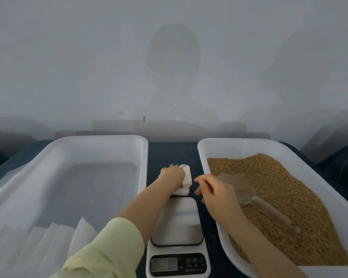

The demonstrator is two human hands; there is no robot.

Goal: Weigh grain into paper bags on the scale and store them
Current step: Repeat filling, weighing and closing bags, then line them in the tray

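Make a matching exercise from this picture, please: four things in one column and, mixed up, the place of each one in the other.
Things
1. scale
2. scoop
3. left hand
4. left tub

Places
A. lies on the grain in the right tub
B. touches the bag stack beyond the scale
C. stands between the two tubs
D. holds folded bags in its near corner

Pairs: 1-C, 2-A, 3-B, 4-D
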